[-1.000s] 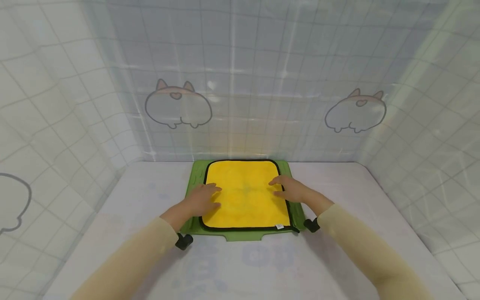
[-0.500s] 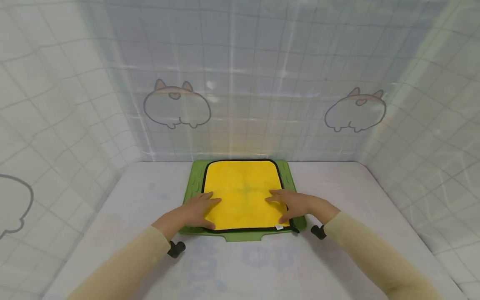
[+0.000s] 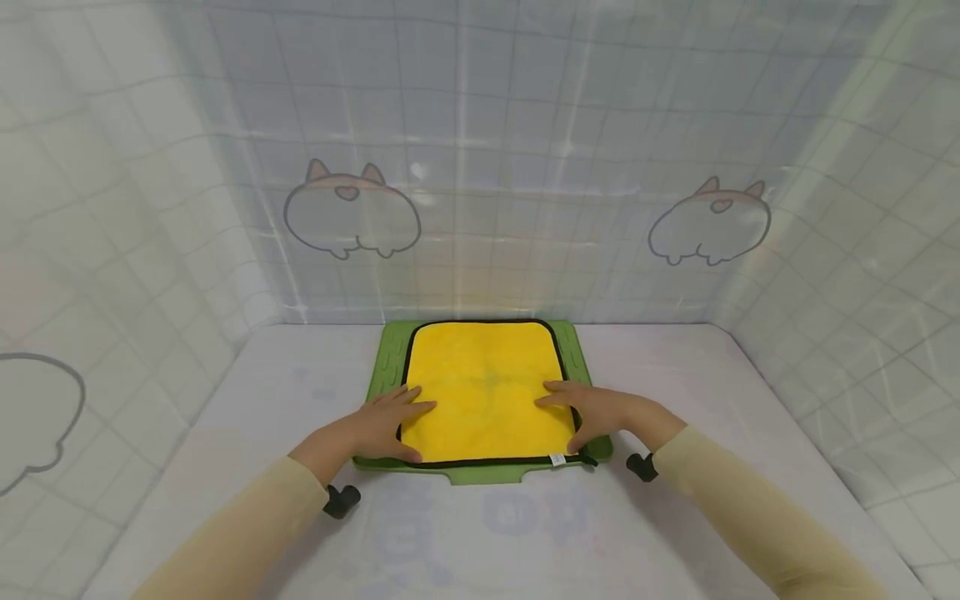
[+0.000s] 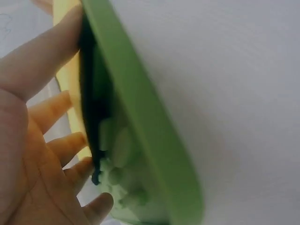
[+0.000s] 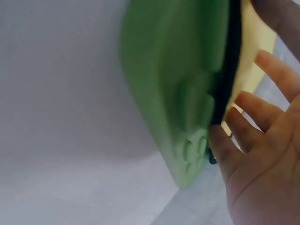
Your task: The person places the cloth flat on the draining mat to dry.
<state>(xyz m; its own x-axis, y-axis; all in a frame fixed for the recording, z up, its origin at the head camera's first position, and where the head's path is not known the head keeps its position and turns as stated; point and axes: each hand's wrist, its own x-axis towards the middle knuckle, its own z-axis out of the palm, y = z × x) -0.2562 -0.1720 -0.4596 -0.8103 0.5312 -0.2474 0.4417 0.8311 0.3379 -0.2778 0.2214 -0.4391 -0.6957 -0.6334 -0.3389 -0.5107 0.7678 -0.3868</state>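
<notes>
A yellow cloth (image 3: 487,367) with a black border and a small white tag (image 3: 557,459) at its near right corner lies flat over a green plastic board (image 3: 486,476). Spread along the cloth's left edge is my left hand (image 3: 375,427), its fingertips on or just over the yellow fabric. My right hand (image 3: 596,410) lies the same way at the right edge, fingers apart, thumb by the near corner. In the left wrist view, raised bumps show on the board (image 4: 124,145) beside the black border. The right wrist view shows relaxed fingers along the cloth's edge (image 5: 229,61).
The board rests on a pale table (image 3: 480,550) with faint prints, close to the back. A grid-patterned curtain (image 3: 517,250) with cartoon animal drawings encloses the back and both sides. Dark wrist-worn pieces (image 3: 342,502) sit under the sleeves.
Both hands have come down the cloth's sides toward the near corners, thumbs spreading away from the fingers. My left hand has also shifted left. The cloth and board have stayed nearly in place.
</notes>
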